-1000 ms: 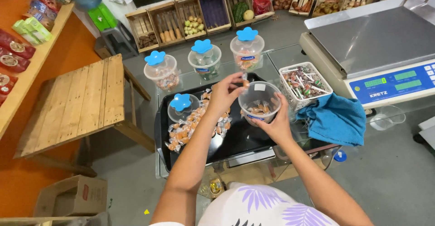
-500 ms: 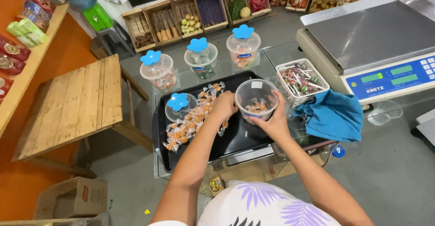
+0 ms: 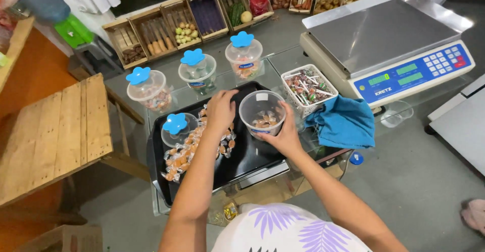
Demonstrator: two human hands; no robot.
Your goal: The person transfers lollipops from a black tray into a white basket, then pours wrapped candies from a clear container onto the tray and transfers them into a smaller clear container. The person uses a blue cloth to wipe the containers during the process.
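Dropping from above the jar (image 3: 262,113) onto the candies (image 3: 194,143) left of it on the tray (image 3: 252,158), the left hand (image 3: 221,111) fingers clench some; right hand (image 3: 284,133) grips the jar.

Glass bench (image 3: 283,62) carries: black tray (image 3: 252,156), three blue-lidded jars (image 3: 197,72) behind it, white basket of sweets (image 3: 305,85), blue cloth (image 3: 346,123), steel scale (image 3: 389,44) at right.
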